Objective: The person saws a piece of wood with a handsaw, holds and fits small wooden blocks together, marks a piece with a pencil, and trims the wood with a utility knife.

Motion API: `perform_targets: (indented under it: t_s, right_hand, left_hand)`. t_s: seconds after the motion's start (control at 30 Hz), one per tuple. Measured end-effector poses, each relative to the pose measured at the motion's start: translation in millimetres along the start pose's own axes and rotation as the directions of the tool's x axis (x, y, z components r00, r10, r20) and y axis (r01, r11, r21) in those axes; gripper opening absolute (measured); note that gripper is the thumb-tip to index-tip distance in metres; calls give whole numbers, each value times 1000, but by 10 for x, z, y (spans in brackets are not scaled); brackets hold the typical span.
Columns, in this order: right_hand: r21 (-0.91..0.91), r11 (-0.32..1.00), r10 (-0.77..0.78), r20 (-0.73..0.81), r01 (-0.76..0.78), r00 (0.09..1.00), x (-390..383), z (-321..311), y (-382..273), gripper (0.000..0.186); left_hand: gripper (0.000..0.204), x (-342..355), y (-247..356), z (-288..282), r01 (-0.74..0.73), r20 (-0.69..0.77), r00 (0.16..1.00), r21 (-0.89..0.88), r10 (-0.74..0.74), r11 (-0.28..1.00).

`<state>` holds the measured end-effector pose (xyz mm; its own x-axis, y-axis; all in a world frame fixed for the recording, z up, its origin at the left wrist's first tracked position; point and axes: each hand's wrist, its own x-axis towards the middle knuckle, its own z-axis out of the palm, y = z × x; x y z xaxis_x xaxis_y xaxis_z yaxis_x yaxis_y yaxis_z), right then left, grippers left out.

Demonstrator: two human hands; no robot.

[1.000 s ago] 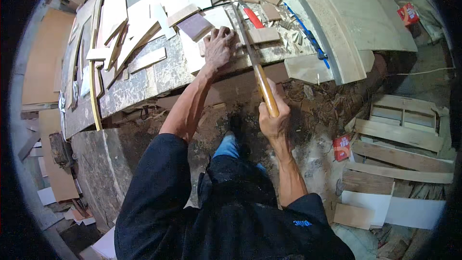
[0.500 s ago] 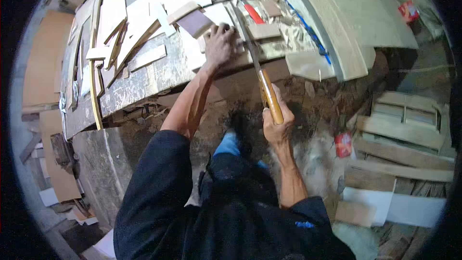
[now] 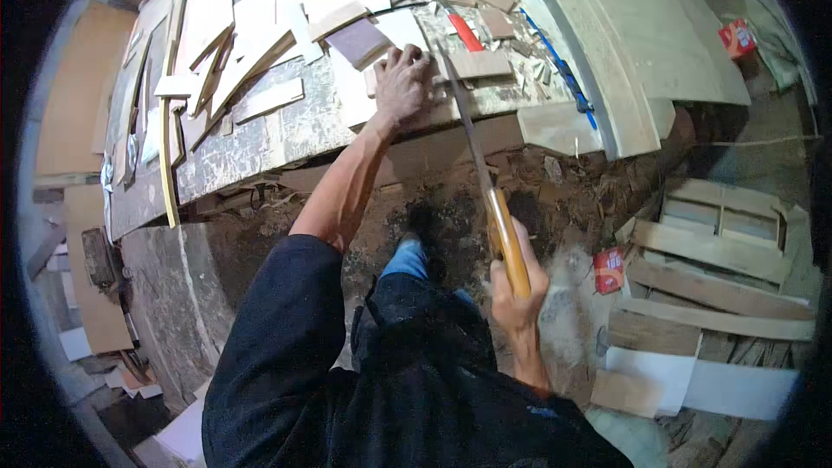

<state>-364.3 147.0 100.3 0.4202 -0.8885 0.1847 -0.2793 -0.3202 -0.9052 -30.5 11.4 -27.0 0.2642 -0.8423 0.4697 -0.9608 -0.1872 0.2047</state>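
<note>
My right hand (image 3: pixel 523 295) is wrapped round the yellow-brown handle of a handsaw (image 3: pixel 508 243). Its thin blade slants up and away from me, over the bench edge, and lies across a short wooden piece (image 3: pixel 485 65). Just left of the blade, my left hand (image 3: pixel 403 87) bears down on that piece with curled fingers, covering much of it. A purple-grey block (image 3: pixel 359 42) sits beyond my left knuckles. Past the blade lies a red-handled tool (image 3: pixel 464 33), its far end hard to make out.
Boards and offcuts (image 3: pixel 269 100) are strewn over the worn workbench (image 3: pixel 260 143). A blue bar-like tool (image 3: pixel 568 78) lies at the right, beside a large pale sheet (image 3: pixel 641 43). Stacked planks (image 3: pixel 711 251) and a red packet (image 3: pixel 608 270) are on the floor at right.
My right hand has drawn the saw back toward me, so more blade shows before the bench edge. The left hand stays on the wooden piece. The view has shifted slightly.
</note>
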Motion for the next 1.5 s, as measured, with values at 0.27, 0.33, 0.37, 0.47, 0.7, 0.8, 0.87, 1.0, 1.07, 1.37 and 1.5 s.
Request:
perform_targets:
  t_s: [0.27, 0.33, 0.37, 0.47, 0.7, 0.8, 0.87, 1.0, 1.07, 1.37, 1.5]
  right_hand:
    - [-3, 994, 111, 37, -111, 993, 154, 89, 85, 55]
    - [-68, 997, -19, 30, 21, 999, 69, -27, -76, 54]
    - [-50, 999, 22, 47, -19, 999, 113, -16, -125, 54]
    - [-122, 993, 1, 17, 1, 1000, 506, 234, 72, 57]
    - [-63, 996, -59, 16, 60, 998, 142, 48, 53, 57]
    - [-4, 1000, -9, 51, 9, 999, 507, 163, 83, 56]
    - [-9, 1000, -4, 27, 5, 1000, 375, 163, 46, 54]
    - [28, 996, 79, -2, -79, 997, 133, 62, 7, 59]
    - [-39, 998, 54, 25, -53, 998, 554, 216, 60, 59]
    - [-49, 989, -143, -69, 140, 987, 540, 288, 181, 55]
    - [4, 997, -76, 7, 76, 997, 322, 174, 90, 58]
  left_hand:
    - [37, -3, 59, -59, -34, -54, 998, -7, 34, 999]
    - [39, 3, 10, -13, -63, -68, 996, 24, 65, 998]
    - [40, 12, 22, -15, -53, -43, 998, 2, 53, 999]
    - [42, 46, 136, -84, -26, 61, 998, -45, 28, 999]
    - [42, 62, 148, -139, -15, 5, 1000, -52, 16, 999]
    - [42, 115, 185, -129, -3, 58, 998, -89, 8, 996]
    - [42, 33, 67, -60, -25, -38, 999, -50, 23, 998]
    - [41, -26, 55, -63, -22, 24, 999, -11, 22, 1000]
    - [39, 67, 130, -47, -58, -34, 998, -25, 57, 998]
    - [45, 136, 209, -160, -31, 45, 998, -52, 33, 998]
    - [48, -53, 101, -109, 2, 83, 997, -72, 4, 997]
